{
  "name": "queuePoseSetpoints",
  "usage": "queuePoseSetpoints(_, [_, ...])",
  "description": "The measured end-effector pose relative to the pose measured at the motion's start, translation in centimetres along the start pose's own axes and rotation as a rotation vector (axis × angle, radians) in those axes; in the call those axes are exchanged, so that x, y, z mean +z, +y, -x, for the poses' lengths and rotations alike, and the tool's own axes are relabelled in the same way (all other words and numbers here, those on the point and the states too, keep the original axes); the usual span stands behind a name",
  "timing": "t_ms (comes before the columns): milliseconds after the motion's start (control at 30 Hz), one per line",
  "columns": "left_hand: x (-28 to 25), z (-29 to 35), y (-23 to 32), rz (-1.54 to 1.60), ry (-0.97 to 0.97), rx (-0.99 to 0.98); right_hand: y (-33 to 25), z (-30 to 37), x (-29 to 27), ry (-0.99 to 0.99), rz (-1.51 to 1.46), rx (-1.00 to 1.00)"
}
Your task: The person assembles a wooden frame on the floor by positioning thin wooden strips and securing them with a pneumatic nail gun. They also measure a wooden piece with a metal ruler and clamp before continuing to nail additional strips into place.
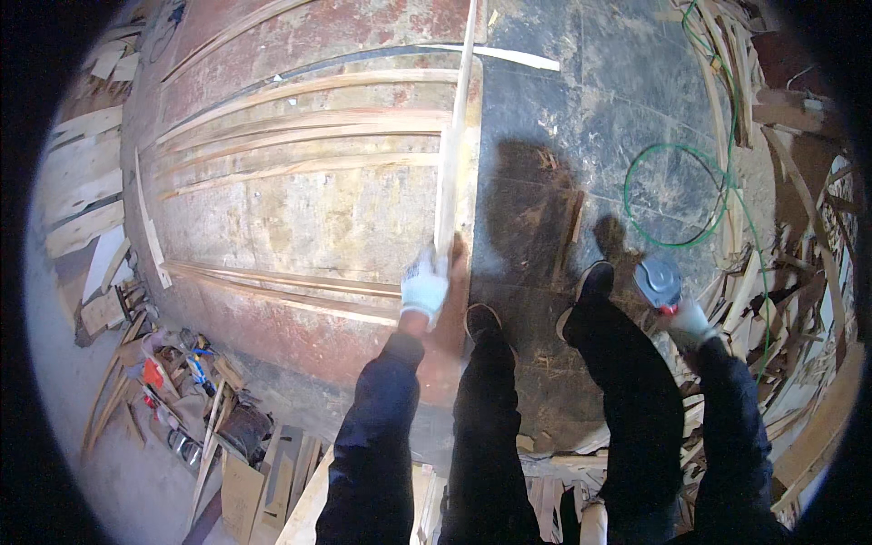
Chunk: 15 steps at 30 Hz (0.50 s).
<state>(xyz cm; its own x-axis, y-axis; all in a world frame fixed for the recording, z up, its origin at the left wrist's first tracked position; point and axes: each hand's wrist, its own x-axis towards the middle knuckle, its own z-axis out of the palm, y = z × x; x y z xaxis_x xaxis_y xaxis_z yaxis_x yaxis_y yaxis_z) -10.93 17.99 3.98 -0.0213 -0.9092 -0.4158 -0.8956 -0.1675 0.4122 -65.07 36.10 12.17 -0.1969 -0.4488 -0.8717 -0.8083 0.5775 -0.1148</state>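
A long pale wooden strip (pixel 448 177) runs away from me along the right edge of a low, worn board platform (pixel 291 213). My left hand (pixel 425 287), in a white glove, is closed on its near end. Several thinner wooden strips (pixel 309 121) lie crosswise on the platform, their right ends meeting or close to the long one; two more strips (pixel 282 280) lie nearer, beside my left hand. On the right, my gloved right hand (pixel 692 324) grips a grey-blue rounded tool (pixel 658 282) with a red part by the hand. Its exact kind is unclear.
A thin green hose (pixel 627 195) loops over the dark floor and runs along the right side. Scrap wood (pixel 804 300) is heaped at the right. Offcuts and a cluttered pile (pixel 195 386) lie at the lower left. My feet stand on the dark floor between both hands.
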Motion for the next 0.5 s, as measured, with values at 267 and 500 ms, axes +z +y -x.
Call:
queuePoseSetpoints(267, [-7.0,25.2,-14.7,0.044,-0.288,-0.514,-3.4,16.7,-4.4,-0.327,-0.503,0.048])
queuePoseSetpoints(500, [-7.2,54.3,-9.2,0.302,-0.705,-0.544,-2.5,13.0,-5.0,-0.367,-0.386,0.007])
